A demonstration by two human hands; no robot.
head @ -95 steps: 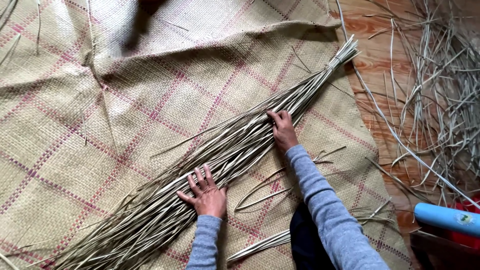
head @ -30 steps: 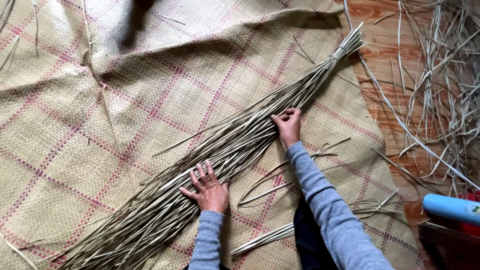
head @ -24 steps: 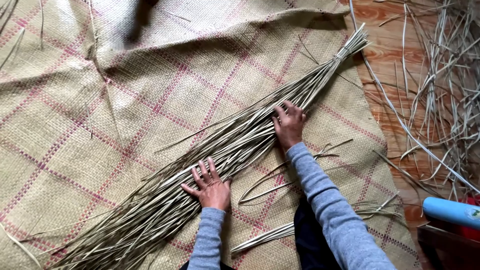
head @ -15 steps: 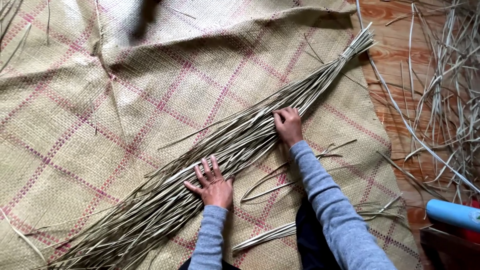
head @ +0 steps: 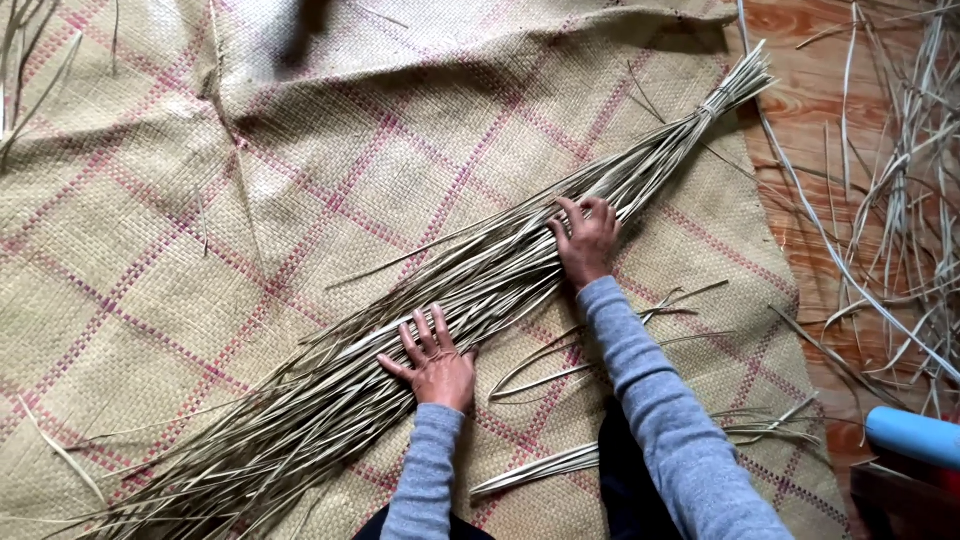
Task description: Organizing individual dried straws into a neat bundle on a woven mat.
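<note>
Here I see my left hand (head: 432,362) flat, fingers spread, and right hand (head: 587,240) curled, unclamped, atop the long dry reed bundle (head: 470,300); woven checked mat (head: 150,290) beneath.

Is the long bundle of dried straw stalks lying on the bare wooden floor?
No: the long bundle of dried straw stalks lies on the woven tan mat with pink checks, with both hands pressing on it.

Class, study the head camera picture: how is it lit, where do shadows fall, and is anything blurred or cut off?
In the head view, soft even light falls on the woven mat, without glare; a dark blurred shape sits at the top edge; faint shadow lies under the folded mat edge; the left hand, right hand and reed bundle look fairly sharp; a blue object is cut off at right.
</note>
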